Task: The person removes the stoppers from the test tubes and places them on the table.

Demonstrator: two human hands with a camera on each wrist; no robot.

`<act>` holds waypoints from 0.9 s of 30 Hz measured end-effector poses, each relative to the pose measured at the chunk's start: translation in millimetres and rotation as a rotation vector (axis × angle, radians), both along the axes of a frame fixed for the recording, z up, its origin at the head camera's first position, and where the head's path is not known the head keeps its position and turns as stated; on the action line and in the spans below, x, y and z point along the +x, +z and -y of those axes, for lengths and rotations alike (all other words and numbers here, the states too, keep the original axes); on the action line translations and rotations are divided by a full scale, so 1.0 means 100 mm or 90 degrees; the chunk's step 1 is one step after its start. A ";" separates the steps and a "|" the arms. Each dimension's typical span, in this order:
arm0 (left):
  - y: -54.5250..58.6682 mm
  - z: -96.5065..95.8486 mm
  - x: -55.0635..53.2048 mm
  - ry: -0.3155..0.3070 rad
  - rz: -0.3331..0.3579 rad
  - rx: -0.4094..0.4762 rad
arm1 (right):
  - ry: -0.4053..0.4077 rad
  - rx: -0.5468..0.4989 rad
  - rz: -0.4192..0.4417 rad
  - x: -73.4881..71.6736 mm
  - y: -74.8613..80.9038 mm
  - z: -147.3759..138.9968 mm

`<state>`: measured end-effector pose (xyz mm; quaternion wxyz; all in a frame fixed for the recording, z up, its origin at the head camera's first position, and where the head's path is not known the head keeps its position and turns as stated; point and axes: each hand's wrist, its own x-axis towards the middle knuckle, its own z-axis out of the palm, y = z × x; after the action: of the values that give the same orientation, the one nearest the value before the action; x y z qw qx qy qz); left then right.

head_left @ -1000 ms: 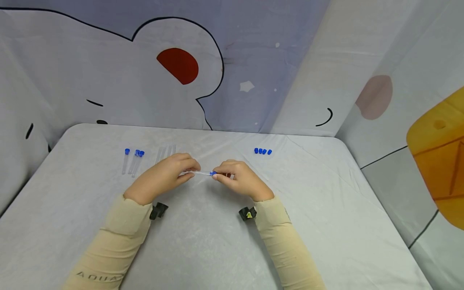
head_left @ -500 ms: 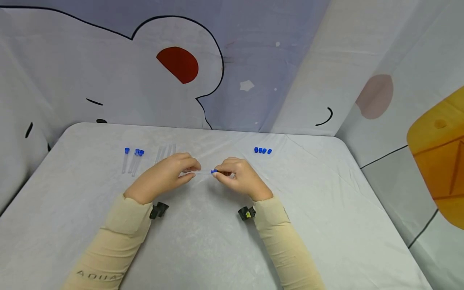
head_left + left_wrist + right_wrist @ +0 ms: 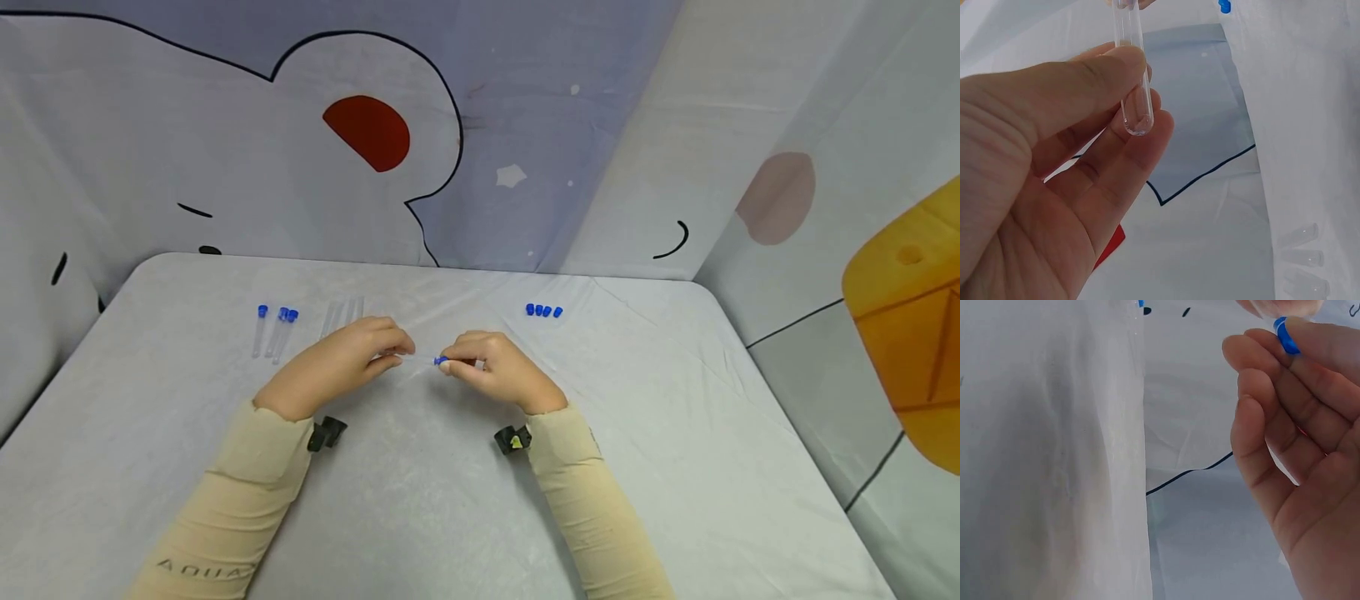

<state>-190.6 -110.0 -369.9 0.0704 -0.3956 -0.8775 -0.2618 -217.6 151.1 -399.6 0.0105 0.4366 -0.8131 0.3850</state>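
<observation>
My left hand (image 3: pixel 348 358) pinches a clear test tube (image 3: pixel 1129 28) between thumb and fingers, near its rounded end. The tube lies roughly level in the head view and points toward my right hand (image 3: pixel 498 371). Thumb and fingertips of that right hand pinch a blue cap (image 3: pixel 1286 336) right at the tube's mouth. In the head view the same cap (image 3: pixel 440 360) shows only partly, its far side hidden by the fingers. Both hands are above the middle of the white-covered table (image 3: pixel 420 500).
Test tubes with blue caps (image 3: pixel 283 315) lie at the left. Several tubes without caps (image 3: pixel 330 319) lie behind my left hand, partly hidden by it. A short row of loose blue caps (image 3: pixel 539 311) stands at the back right. A printed cloth (image 3: pixel 540 150) rises behind the table.
Both hands stay nearly in place. The right fingers and the blue cap have shifted slightly left and down since half a second ago.
</observation>
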 end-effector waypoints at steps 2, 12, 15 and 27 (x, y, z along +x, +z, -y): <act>0.01 0.00 0.01 0.004 0.009 -0.003 | 0.006 -0.005 0.012 0.00 0.00 0.00; 0.01 0.00 0.01 0.011 0.017 -0.007 | -0.022 -0.003 -0.022 0.00 0.00 0.01; -0.01 -0.01 0.01 0.013 0.018 -0.005 | -0.030 -0.007 -0.034 0.00 -0.01 0.01; -0.02 -0.03 0.01 0.022 0.022 -0.010 | -0.045 -0.015 -0.082 0.01 -0.01 0.02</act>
<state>-189.5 -106.9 -372.0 0.0568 -0.3767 -0.8871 -0.2605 -216.5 148.6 -400.6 0.0813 0.4308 -0.8213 0.3650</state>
